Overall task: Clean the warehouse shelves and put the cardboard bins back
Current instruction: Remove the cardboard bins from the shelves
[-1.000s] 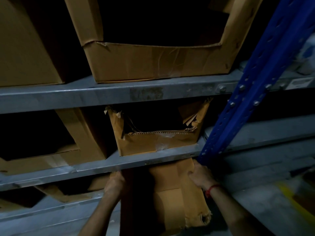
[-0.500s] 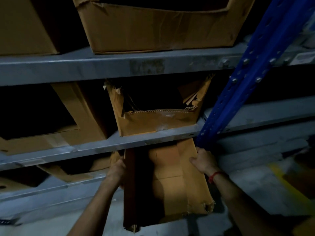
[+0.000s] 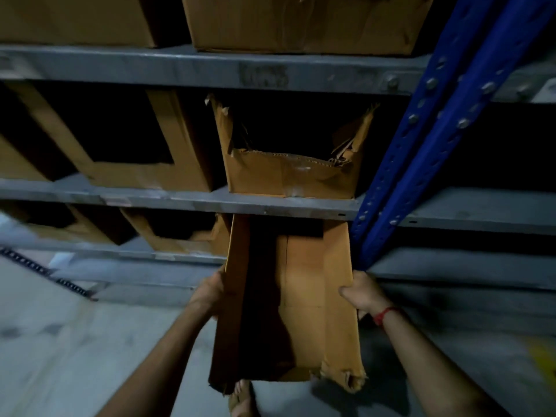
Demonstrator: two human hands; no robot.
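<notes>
While left hand [image 3: 210, 292] and right hand [image 3: 364, 294] each grip a side wall of the torn cardboard bin [image 3: 316, 296], half out under the shelf beam [image 3: 270, 206], its weak walls may buckle or catch the blue upright [image 3: 397, 176].

I can read no text, number or brand from here. The dark rubbed patch [image 3: 264, 76] on the grey metal upper shelf beam [image 3: 180, 69] is too smeared to read. The pale tag [image 3: 115, 201] on the grey metal lower shelf beam [image 3: 285, 207] is blurred.
</notes>
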